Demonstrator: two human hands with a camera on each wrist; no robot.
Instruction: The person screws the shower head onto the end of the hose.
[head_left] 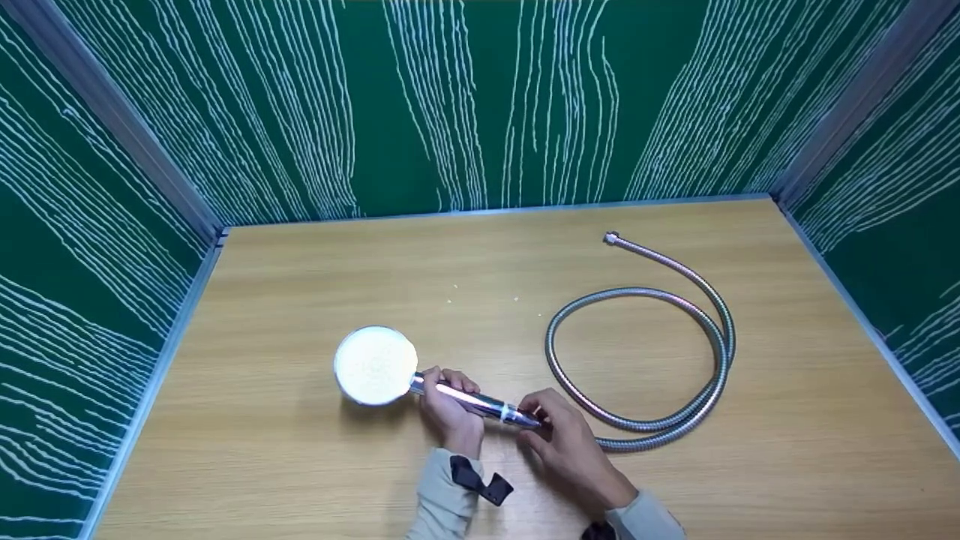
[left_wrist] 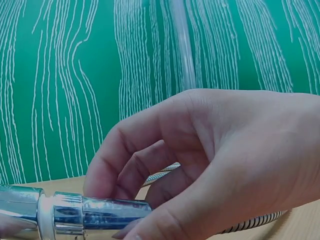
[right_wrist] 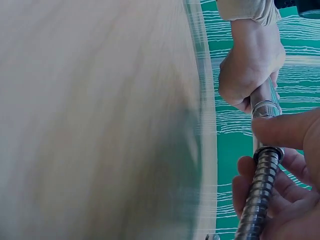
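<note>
Left hand (head_left: 454, 420) grips glossy handle (head_left: 481, 403); right hand (head_left: 568, 446) pinches tapered connector (left_wrist: 115, 212). At their two o'clock we see looped, ribbed hose (head_left: 728, 341).

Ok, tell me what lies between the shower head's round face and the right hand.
In the head view, the handle lies between them, and the left hand grips it.

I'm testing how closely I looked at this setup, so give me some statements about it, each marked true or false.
1. The left hand holds the shower head by its handle. True.
2. The right hand grips the hose near the handle's tip. True.
3. The hose lies straight. False: it is looped.
4. The hose's free end lies on the table. True.
5. The shower head's disc is black. False: it shows white.
</note>
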